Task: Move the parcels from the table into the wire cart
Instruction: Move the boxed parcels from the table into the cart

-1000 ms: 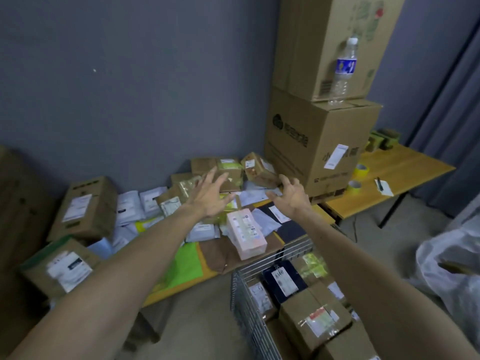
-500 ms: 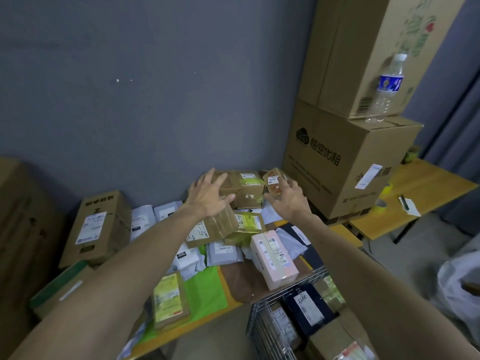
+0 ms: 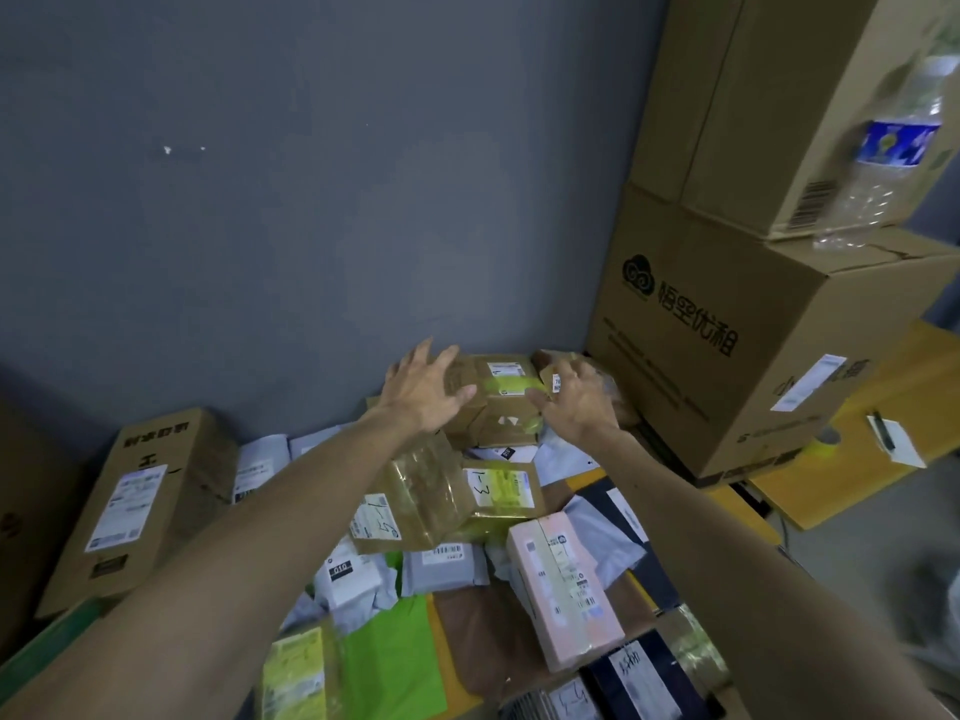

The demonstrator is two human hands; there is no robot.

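While both hands reach out, step: pick-up, no grip yet | left hand [image 3: 423, 392], right hand [image 3: 579, 402]: fingers spread, apart, flanking taped brown parcel [image 3: 501, 394] at bench [image 3: 589, 478] rear, contact unclear | next: clamp both sides, lift clear, carry to wire cart [image 3: 522, 706].

Brown taped parcels [image 3: 498, 397], a pink box [image 3: 563, 589], green mailer [image 3: 395, 662].

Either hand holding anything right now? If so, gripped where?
Nothing is clearly held. The left hand and right hand are spread open on either side of the brown taped box by the wall; whether they touch it cannot be told.
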